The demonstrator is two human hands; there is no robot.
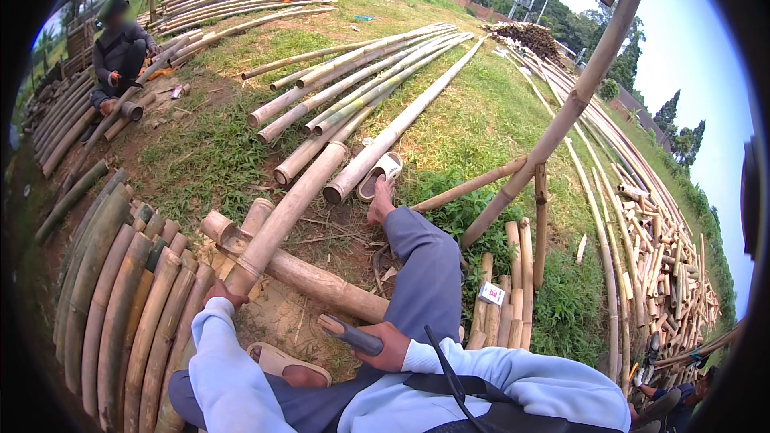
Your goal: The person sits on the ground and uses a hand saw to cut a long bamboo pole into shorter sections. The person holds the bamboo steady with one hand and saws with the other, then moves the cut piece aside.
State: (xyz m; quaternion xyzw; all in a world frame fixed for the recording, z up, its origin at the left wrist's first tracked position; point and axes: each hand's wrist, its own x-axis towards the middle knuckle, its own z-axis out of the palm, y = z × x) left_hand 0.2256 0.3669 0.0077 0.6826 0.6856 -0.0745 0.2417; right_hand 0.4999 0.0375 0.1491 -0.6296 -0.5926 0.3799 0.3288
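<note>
My left hand (pixel 228 296) is closed around the near end of a thick tan bamboo pole (pixel 281 216). The pole slants up and away, lying across a horizontal bamboo log (pixel 333 284). In front of my lap, my right hand (pixel 391 346) grips a short, thick dark grey tool (pixel 353 337) with a brownish end. It points left, toward the log, without touching the pole; its exact kind is unclear, and my fingers hide part of it.
Cut bamboo lengths (pixel 132 304) stand stacked at left; long poles (pixel 361 88) lie ahead on grass. A slanted bamboo post (pixel 561 124) rises at right, near a small white box (pixel 491 293). One person (pixel 120 52) sits far left; another (pixel 682 401) is lower right.
</note>
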